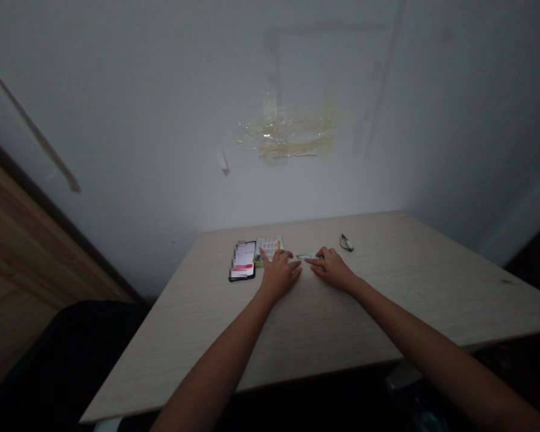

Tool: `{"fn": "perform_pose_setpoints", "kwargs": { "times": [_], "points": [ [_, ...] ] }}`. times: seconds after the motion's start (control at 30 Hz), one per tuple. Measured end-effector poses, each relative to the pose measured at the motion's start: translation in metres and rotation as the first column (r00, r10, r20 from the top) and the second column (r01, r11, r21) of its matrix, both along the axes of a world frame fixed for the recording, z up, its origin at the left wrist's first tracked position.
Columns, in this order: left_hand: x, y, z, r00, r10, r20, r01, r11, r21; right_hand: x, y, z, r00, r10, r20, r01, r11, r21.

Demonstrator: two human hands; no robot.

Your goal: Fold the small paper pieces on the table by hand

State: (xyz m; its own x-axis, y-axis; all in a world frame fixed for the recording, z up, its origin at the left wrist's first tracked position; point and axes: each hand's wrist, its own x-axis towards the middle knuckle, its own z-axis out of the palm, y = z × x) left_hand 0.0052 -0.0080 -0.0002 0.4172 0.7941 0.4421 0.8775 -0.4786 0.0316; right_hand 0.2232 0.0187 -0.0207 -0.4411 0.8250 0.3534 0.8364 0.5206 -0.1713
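Note:
My left hand (279, 273) lies flat on the light wooden table (387, 300), fingers spread, its fingertips over the lower edge of a colourful printed card (270, 244). My right hand (333, 268) rests beside it, fingers stretched flat, fingertips touching a small green and white strip (308, 257) that lies between the two hands. A black phone (242, 260) with a lit screen lies just left of the card and my left hand.
A small crumpled wrapper (346, 242) lies on the table behind and to the right of my right hand. A white wall (162, 120) with yellowed tape residue stands right behind the table. A dark chair (67, 354) and a wooden panel (13, 240) are at left.

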Motion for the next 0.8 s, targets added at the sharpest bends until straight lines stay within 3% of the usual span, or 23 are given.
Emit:
{"fn": "perform_pose_setpoints", "kwargs": {
  "times": [0.17, 0.47, 0.8],
  "points": [
    [-0.0015, 0.0039, -0.0016, 0.998, -0.056, -0.002, 0.056, 0.996, -0.066, 0.0002, 0.0001, 0.0003, 1.000, 0.008, -0.015, -0.008, 1.000, -0.003],
    [0.0001, 0.0072, -0.0096, 0.999, -0.028, -0.015, 0.027, 0.997, -0.069, 0.0004, 0.0019, -0.0010, 1.000, 0.005, 0.009, -0.005, 1.000, 0.007],
    [-0.0029, 0.0102, -0.0065, 0.999, -0.021, -0.031, 0.016, 0.989, -0.147, 0.0008, 0.0028, -0.0009, 1.000, 0.013, 0.027, -0.013, 1.000, 0.011]
  ]
}}
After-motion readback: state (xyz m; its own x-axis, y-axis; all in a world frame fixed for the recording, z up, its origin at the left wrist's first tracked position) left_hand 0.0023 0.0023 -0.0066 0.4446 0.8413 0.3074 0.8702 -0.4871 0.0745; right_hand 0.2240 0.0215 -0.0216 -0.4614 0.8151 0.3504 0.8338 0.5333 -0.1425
